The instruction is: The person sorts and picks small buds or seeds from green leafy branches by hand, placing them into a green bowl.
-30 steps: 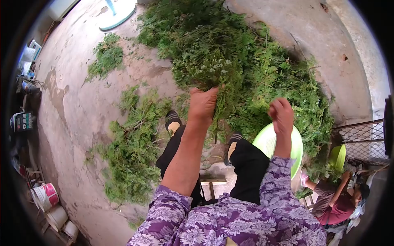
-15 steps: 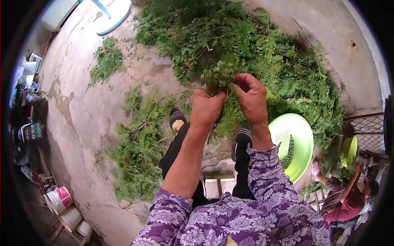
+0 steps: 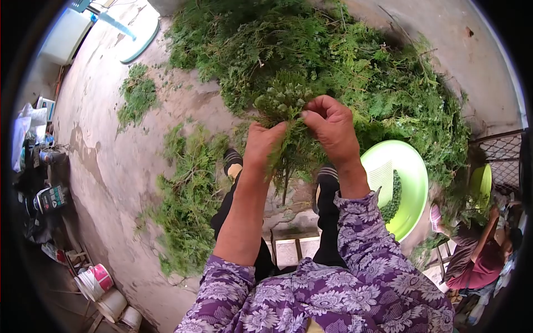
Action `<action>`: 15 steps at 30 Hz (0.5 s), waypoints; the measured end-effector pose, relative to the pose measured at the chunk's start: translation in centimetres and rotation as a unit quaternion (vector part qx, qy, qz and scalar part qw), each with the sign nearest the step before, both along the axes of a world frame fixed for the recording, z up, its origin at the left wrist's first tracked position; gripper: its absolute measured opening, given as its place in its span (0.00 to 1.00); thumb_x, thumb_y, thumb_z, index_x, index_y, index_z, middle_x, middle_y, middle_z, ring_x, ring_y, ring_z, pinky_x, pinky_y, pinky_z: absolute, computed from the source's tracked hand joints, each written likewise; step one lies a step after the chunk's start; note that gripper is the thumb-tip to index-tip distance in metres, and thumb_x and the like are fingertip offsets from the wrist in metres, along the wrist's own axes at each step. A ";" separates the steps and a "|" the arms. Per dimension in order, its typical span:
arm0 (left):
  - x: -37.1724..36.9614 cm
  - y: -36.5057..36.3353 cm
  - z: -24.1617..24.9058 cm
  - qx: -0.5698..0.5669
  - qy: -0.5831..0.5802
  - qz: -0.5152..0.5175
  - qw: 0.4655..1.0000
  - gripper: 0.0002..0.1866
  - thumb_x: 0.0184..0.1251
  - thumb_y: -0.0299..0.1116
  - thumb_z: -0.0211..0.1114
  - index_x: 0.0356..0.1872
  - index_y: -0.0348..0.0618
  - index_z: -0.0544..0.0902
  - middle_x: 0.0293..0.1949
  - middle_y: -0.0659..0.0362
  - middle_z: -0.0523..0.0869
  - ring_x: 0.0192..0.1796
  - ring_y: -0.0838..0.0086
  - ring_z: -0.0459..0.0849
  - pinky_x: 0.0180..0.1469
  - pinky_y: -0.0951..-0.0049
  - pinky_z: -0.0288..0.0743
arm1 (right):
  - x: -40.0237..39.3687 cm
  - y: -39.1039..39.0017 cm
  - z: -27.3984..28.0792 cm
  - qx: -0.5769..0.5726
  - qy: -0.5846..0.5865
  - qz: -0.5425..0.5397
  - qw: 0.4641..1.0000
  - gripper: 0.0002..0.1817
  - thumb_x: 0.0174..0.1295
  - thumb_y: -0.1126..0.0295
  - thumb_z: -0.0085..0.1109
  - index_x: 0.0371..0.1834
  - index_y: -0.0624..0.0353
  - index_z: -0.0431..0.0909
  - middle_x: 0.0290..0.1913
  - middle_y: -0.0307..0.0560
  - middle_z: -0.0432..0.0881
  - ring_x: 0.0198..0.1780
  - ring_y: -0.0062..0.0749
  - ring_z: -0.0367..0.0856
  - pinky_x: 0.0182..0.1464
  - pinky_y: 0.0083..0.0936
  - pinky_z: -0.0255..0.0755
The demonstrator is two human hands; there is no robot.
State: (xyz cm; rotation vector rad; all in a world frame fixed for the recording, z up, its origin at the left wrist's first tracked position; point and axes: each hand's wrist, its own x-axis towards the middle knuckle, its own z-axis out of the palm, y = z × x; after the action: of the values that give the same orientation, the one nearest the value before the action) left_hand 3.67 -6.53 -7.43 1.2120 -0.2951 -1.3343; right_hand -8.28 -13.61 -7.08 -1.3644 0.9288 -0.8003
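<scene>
My left hand point(image 3: 263, 145) is closed round a leafy evergreen sprig point(image 3: 283, 100), its bare stem hanging down below the fist. Small pale green cones cluster at the sprig's upper part. Thumb and fingertips of my right hand point(image 3: 333, 129) pinch at the right side of this cluster; whether a single cone is between them is hidden. Right of my right forearm stands a light green plastic basin point(image 3: 412, 191) with a heap of small green cones point(image 3: 392, 200) along one side.
A large pile of cut evergreen branches point(image 3: 311, 50) spreads ahead and right. More branches point(image 3: 191, 194) lie left of my feet. Another person point(image 3: 472, 255) sits at the right near a green basin point(image 3: 481, 183). White buckets point(image 3: 95, 282) stand lower left; a fan base point(image 3: 139, 44) is upper left.
Both hands have shifted slightly left, and the sprig now stands more open with its cones facing up. My right fingers have moved in against the cones. The view has tilted slightly.
</scene>
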 end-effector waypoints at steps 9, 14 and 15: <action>-0.8 -0.3 -0.4 0.093 0.035 0.100 0.990 0.06 0.52 0.28 0.61 0.29 0.37 0.79 0.22 0.66 0.78 0.19 0.84 0.71 0.22 0.79 0.64 | -4.2 -3.2 -1.1 0.293 -0.410 0.054 0.862 0.04 0.56 0.73 0.51 0.32 0.61 0.72 0.28 0.39 0.73 0.23 0.18 0.68 0.23 0.13 0.64; 0.3 0.2 -1.7 0.035 0.004 -0.007 0.999 0.09 0.53 0.29 0.61 0.35 0.36 0.78 0.29 0.64 0.80 0.29 0.81 0.76 0.32 0.75 0.70 | -4.4 -3.0 -0.2 0.341 -0.422 0.055 0.838 0.06 0.58 0.75 0.45 0.38 0.61 0.69 0.34 0.43 0.70 0.26 0.18 0.64 0.21 0.10 0.61; 0.2 0.1 -1.2 0.036 0.004 -0.008 0.999 0.09 0.53 0.29 0.61 0.35 0.36 0.78 0.29 0.64 0.80 0.29 0.81 0.76 0.32 0.75 0.70 | -4.5 -3.1 -0.2 0.341 -0.423 0.054 0.838 0.06 0.58 0.75 0.45 0.38 0.61 0.69 0.34 0.43 0.70 0.26 0.18 0.64 0.21 0.10 0.61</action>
State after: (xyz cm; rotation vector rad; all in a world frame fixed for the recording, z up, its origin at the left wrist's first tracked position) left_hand 3.91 -6.42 -8.67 1.2667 -0.2533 -1.3721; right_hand -12.77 -16.66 -7.32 -0.3365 0.3438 -0.7660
